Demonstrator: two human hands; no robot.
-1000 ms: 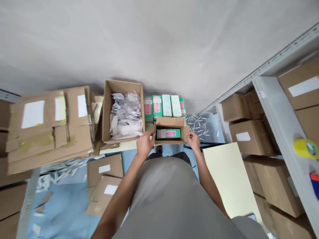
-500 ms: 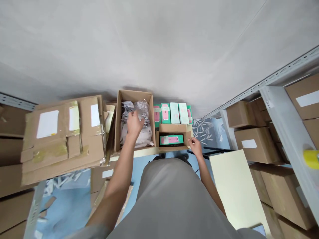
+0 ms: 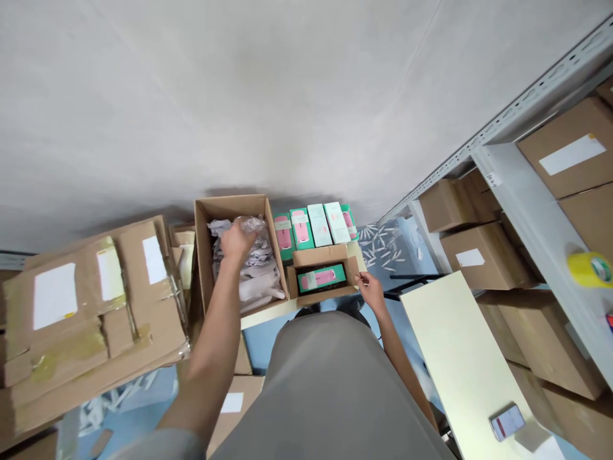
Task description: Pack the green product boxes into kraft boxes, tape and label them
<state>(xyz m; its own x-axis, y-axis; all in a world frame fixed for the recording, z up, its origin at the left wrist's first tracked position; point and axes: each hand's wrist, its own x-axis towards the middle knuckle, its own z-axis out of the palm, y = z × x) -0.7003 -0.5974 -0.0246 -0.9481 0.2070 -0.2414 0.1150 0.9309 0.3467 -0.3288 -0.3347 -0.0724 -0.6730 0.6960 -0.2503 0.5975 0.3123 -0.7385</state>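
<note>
Left hand (image 3: 236, 241) in wrapping (image 3: 258, 275), grip unclear | right hand (image 3: 371, 291) pinching flap (image 3: 353, 269) | pale tabletop (image 3: 271, 313) | grey wall (image 3: 287, 96)

Lt grey wall (image 3: 268, 96) (faintly lined), blue flr (image 3: 117, 425), metal shelving (image 3: 539, 223) on R, cream tbl (image 3: 460, 345) nr it

Taking the small carton (image 3: 313, 257) as the dial's centre, an inner box (image 3: 320, 279) lies inside it and a row of five boxes (image 3: 318, 227) lines up behind at 12 o'clock. A larger carton (image 3: 230, 206) of packing filler (image 3: 259, 279) sits just beside it toward 9, nearer than the flattened cartons (image 3: 90, 319). A tape roll (image 3: 589, 269) is at 3 o'clock, a phone (image 3: 507, 422) on the side table (image 3: 460, 345) at 4. Strips (image 3: 380, 248), apparently on the floor, lie near 2.
</note>
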